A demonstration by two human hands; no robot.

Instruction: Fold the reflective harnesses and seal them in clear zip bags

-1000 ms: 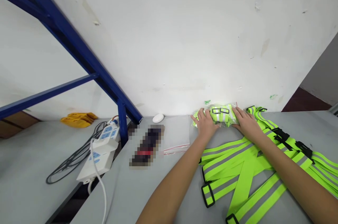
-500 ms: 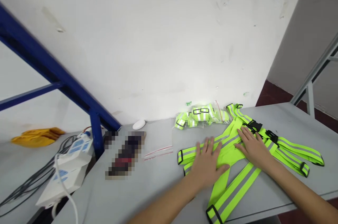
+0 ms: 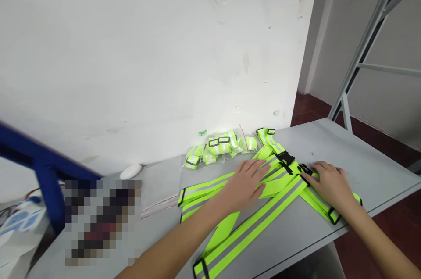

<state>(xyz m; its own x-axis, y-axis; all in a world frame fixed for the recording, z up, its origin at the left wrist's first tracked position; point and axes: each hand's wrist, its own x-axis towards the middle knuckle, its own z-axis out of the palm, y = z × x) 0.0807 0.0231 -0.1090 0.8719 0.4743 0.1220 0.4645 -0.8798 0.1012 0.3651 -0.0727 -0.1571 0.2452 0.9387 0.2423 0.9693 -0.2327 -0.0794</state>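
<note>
A neon-yellow reflective harness vest [image 3: 259,222] with grey stripes lies spread on the grey table. My left hand [image 3: 243,184] rests flat across its upper straps, fingers stretched out. To the right, my right hand [image 3: 332,184] curves over the side strap near a black buckle half [image 3: 305,168]. Its thumb and fingers are apart, and it covers part of the strap. Another black buckle piece [image 3: 285,157] lies between the hands. At the lower left end of the vest sits a black slider [image 3: 200,268].
Clear bags of rolled neon straps [image 3: 219,145] lie against the wall. Left of them are a flat zip bag [image 3: 161,206], a white oval object [image 3: 130,171] and a pixelated item [image 3: 105,222]. A blue frame [image 3: 49,191] stands left; a grey frame [image 3: 358,59] stands right.
The view has swung to the right. My right hand has moved rightward from the middle of the vest to the side strap. My left hand still lies on the straps.
</note>
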